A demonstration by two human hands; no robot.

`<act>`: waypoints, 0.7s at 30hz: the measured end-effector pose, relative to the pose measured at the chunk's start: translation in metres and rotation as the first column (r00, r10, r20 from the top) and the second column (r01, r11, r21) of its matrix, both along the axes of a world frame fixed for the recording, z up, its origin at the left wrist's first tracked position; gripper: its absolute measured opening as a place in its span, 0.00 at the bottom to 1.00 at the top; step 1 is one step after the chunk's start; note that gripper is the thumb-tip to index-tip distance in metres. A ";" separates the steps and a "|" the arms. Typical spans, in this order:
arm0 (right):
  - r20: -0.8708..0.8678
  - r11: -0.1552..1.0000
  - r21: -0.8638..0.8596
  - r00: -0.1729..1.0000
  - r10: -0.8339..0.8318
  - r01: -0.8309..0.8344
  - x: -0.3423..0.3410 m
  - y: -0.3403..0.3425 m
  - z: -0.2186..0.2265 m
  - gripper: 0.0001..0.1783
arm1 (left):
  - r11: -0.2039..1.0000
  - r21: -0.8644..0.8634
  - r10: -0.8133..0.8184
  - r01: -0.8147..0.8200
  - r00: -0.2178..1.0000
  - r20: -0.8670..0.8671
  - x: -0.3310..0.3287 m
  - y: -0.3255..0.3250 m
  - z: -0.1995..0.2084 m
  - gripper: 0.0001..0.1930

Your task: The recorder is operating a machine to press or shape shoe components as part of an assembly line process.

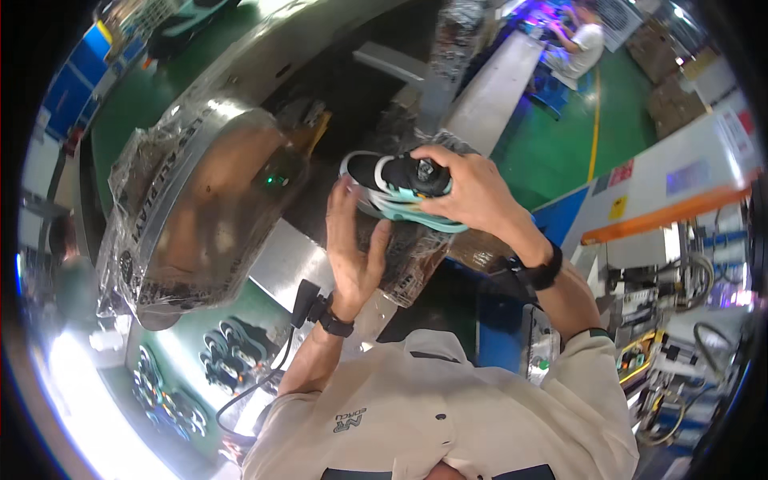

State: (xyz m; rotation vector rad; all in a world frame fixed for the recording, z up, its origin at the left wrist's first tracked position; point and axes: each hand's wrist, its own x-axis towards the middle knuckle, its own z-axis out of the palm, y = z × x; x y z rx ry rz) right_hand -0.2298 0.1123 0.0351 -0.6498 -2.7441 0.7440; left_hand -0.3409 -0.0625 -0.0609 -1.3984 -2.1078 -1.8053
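A black, white and mint-green sports shoe (pixel 382 170) is held up in front of me. My right hand (pixel 472 188) grips it round the heel and ankle opening, thumb along the upper edge and fingers below. Something dark fills the shoe's opening, but I cannot make out what. My left hand (pixel 349 244) is beside the toe end, fingers stretched out and thumb apart. Its blurred fingertips are at the toe; whether they touch it I cannot tell. A black wristband (pixel 334 322) with a small box and cable is on my left wrist, another band (pixel 546 268) on my right.
To the left stands a rounded metal machine housing (pixel 216 200) wrapped in clear film. Film also covers a post (pixel 458 60) ahead. Several shoes (pixel 230 352) lie at lower left. A white machine with an orange edge (pixel 668 210) is at right. A seated person (pixel 588 52) works beyond.
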 end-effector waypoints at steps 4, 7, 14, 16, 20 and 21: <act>-0.499 0.927 -0.357 0.814 -0.296 0.119 0.047 -0.001 -0.018 0.33 | 0.954 0.232 -0.285 0.187 0.805 0.520 0.022 -0.002 0.018 0.40; -0.534 0.710 -0.699 0.600 -0.596 0.084 0.093 -0.031 0.001 0.26 | 0.849 0.356 -0.528 0.390 0.628 0.572 0.060 0.013 0.048 0.42; -0.553 0.668 -0.724 0.435 -0.711 0.171 0.269 -0.081 -0.002 0.39 | 0.598 0.387 -0.737 0.702 0.292 0.609 0.227 0.049 0.082 0.27; -0.556 0.668 -0.641 0.371 -0.744 0.378 0.330 -0.107 -0.009 0.44 | 0.501 0.385 -0.738 0.775 0.151 0.658 0.287 0.043 0.084 0.28; -0.613 0.572 -0.734 0.005 -0.790 0.366 0.440 -0.152 -0.031 0.42 | 0.180 0.217 -0.780 0.960 0.005 0.625 0.390 0.060 0.059 0.25; -0.639 0.565 -0.738 -0.115 -0.760 0.369 0.467 -0.159 -0.036 0.39 | 0.065 0.156 -0.801 0.986 -0.042 0.597 0.417 0.071 0.055 0.25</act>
